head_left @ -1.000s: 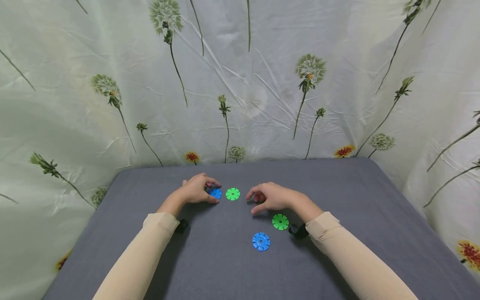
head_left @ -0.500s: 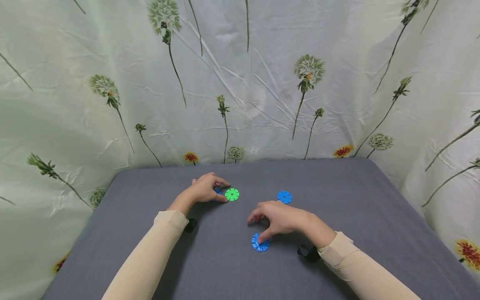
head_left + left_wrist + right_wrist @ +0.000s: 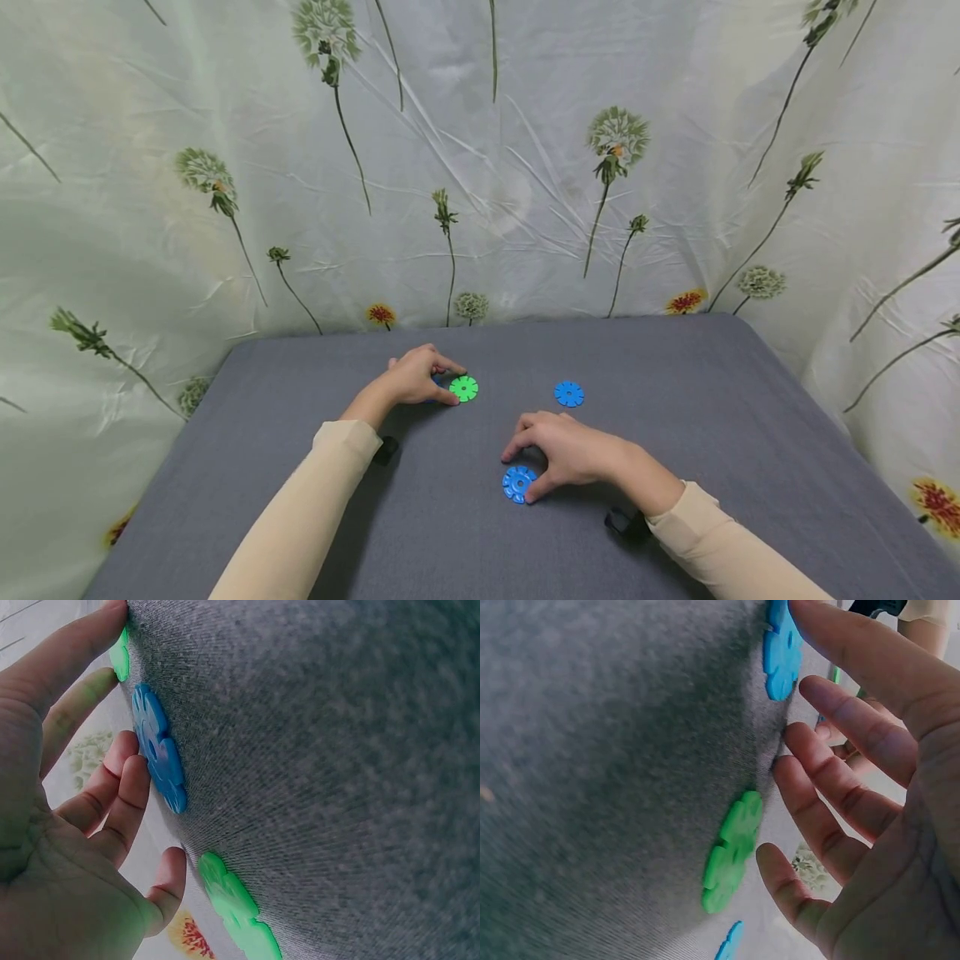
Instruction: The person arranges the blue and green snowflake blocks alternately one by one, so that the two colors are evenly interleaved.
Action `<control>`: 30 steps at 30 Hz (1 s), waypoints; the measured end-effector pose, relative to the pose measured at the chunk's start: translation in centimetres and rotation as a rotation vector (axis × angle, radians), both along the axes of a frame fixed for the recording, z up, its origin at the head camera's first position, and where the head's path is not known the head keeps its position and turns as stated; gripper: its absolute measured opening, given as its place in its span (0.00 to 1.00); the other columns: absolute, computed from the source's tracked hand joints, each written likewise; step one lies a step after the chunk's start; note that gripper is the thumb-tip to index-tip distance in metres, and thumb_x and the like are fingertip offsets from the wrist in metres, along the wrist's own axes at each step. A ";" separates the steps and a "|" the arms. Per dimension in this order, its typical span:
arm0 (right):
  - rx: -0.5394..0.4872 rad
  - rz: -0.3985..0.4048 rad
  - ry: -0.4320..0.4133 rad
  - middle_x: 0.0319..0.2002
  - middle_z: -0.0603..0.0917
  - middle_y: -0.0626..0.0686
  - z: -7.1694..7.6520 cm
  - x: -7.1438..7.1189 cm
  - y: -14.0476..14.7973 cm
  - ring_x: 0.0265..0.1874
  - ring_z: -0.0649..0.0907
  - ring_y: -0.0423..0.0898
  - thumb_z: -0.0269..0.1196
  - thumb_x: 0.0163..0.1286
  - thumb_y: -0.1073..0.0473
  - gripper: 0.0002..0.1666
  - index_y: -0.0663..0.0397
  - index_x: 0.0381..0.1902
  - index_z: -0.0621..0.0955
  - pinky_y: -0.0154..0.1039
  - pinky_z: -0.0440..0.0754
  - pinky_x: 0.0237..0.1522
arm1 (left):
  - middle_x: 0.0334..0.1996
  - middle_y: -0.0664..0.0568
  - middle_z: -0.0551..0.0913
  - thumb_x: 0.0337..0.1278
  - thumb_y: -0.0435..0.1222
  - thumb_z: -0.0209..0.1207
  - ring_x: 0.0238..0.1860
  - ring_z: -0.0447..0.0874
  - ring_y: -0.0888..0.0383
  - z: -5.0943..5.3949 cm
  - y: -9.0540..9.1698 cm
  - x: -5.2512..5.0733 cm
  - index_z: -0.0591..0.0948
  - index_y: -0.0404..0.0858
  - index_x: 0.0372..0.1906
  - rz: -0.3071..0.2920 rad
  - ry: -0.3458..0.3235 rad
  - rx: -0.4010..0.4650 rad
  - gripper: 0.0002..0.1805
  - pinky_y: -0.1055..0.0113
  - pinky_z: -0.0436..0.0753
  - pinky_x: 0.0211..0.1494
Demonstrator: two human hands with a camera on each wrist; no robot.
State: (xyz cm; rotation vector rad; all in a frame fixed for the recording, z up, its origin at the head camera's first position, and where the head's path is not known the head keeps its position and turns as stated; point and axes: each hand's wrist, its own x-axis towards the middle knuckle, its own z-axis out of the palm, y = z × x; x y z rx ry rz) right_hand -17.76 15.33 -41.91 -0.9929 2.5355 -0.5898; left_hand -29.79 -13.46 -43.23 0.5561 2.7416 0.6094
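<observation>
In the head view my left hand (image 3: pixel 417 377) stands over the back of the table, thumb and forefinger at opposite edges of a flat green notched disc (image 3: pixel 463 388). Under that palm a blue disc (image 3: pixel 157 750) and another green disc (image 3: pixel 240 907) show in the left wrist view. My right hand (image 3: pixel 577 450) has its thumb tip at the near right edge of a blue disc (image 3: pixel 517 483), forefinger beyond the far edge. Below the right palm, a green disc (image 3: pixel 735 851) lies in the right wrist view. Neither hand visibly grips a disc.
Another blue disc (image 3: pixel 569 394) lies on the grey cloth-covered table (image 3: pixel 675 400), behind my right hand. A white curtain (image 3: pixel 510 167) with a flower print hangs along the table's back edge.
My left hand has shifted right, from the blue disc to the green one. The right hand has come nearer and right, uncovering the back blue disc and covering the right green one.
</observation>
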 end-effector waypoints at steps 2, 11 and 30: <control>-0.004 -0.001 0.006 0.50 0.81 0.40 -0.1 0.1 0.1 0.54 0.79 0.41 0.84 0.57 0.45 0.28 0.36 0.56 0.90 0.45 0.74 0.56 | 0.56 0.52 0.80 0.56 0.50 0.80 0.55 0.79 0.52 0.0 0.0 0.0 0.89 0.61 0.62 -0.002 0.000 0.002 0.27 0.49 0.65 0.54; -0.019 0.000 0.057 0.50 0.80 0.39 -0.4 0.5 0.3 0.54 0.78 0.41 0.84 0.58 0.45 0.25 0.34 0.54 0.92 0.45 0.74 0.56 | 0.56 0.52 0.80 0.56 0.49 0.80 0.53 0.77 0.53 0.2 0.2 0.2 0.90 0.62 0.61 0.016 -0.007 0.008 0.25 0.51 0.63 0.54; -0.082 0.089 0.044 0.45 0.83 0.39 -0.9 0.7 0.1 0.46 0.79 0.35 0.81 0.64 0.52 0.21 0.35 0.53 0.86 0.37 0.79 0.53 | 0.56 0.53 0.79 0.56 0.48 0.80 0.51 0.75 0.54 0.1 0.2 0.4 0.90 0.62 0.60 0.034 -0.011 0.018 0.25 0.52 0.62 0.53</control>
